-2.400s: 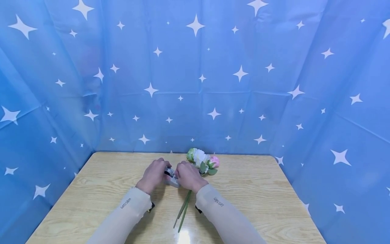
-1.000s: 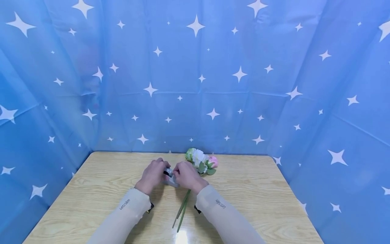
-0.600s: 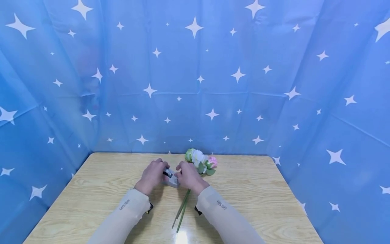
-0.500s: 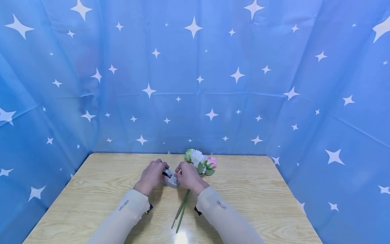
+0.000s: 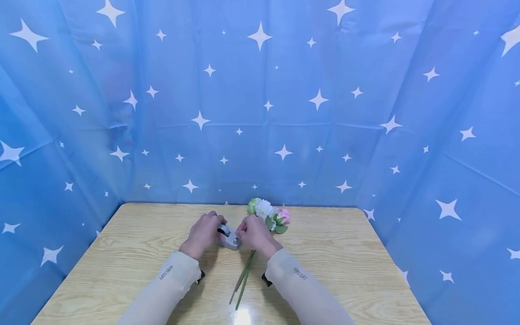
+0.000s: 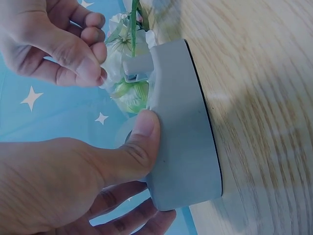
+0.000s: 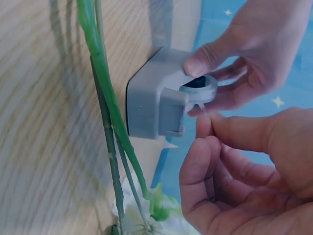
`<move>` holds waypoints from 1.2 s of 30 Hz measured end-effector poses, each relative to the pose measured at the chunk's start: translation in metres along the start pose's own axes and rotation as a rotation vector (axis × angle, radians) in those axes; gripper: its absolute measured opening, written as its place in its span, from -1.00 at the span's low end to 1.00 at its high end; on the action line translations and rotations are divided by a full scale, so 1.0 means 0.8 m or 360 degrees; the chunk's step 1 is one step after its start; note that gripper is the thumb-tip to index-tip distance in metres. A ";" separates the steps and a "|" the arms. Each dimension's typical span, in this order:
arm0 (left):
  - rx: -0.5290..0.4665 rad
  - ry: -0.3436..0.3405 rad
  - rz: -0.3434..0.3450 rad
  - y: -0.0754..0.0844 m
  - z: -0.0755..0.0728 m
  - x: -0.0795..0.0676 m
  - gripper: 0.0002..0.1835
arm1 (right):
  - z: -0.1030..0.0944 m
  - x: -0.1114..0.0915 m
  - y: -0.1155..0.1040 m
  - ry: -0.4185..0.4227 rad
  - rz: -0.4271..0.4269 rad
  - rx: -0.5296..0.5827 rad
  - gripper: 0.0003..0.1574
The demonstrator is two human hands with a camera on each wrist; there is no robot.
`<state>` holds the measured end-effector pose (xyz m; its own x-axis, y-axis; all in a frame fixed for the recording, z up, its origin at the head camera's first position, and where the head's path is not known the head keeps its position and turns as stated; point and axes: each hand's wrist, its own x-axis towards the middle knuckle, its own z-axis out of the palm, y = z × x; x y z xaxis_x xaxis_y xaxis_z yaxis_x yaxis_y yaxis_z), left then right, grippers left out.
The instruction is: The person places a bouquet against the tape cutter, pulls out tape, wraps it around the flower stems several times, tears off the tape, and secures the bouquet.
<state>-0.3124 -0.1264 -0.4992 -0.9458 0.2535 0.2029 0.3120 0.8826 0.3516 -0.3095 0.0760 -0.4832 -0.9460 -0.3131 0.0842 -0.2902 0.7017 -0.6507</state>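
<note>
A grey tape dispenser [image 5: 232, 242] stands on the wooden table, a roll of clear tape [image 7: 208, 92] set in it. My left hand [image 5: 203, 234] grips it from the left; in the left wrist view the thumb presses the side of the grey body [image 6: 181, 127]. Just right of the dispenser, my right hand [image 5: 257, 235] pinches the free end of the tape [image 7: 203, 110] between thumb and forefinger, as the right wrist view shows. The short strip runs from the roll to those fingertips. The dispenser's front end [image 7: 171, 115] lies beside the strip.
Artificial flowers [image 5: 265, 209], white, green and pink, lie behind my right hand near the table's back edge. Their green stems [image 5: 243, 280] stretch toward the front, passing under the right wrist. A blue star-patterned curtain [image 5: 260, 113] surrounds the table [image 5: 345, 257].
My right hand has shifted a little to the right, away from the dispenser, and its raised forefinger has come down into a pinch. The left hand and dispenser stay in place.
</note>
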 end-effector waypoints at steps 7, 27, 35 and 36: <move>-0.0031 -0.0011 -0.0026 0.000 0.000 -0.001 -0.59 | -0.005 -0.006 0.000 -0.0041 0.0047 0.0033 -0.90; -0.0055 -0.0030 -0.0027 0.003 0.000 0.000 -0.61 | -0.030 -0.027 0.002 -0.0086 0.0120 0.0067 -0.92; -0.0046 -0.0035 -0.0036 0.003 -0.003 -0.003 -0.61 | -0.043 -0.038 0.006 -0.0125 0.0175 0.0117 -0.92; -0.0042 -0.0036 -0.0036 0.003 -0.004 -0.003 -0.61 | -0.045 -0.039 0.007 -0.0124 0.0178 0.0118 -0.91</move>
<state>-0.3092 -0.1264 -0.4961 -0.9544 0.2424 0.1742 0.2923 0.8776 0.3800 -0.2872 0.1127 -0.4621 -0.9569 -0.2861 -0.0489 -0.1693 0.6869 -0.7068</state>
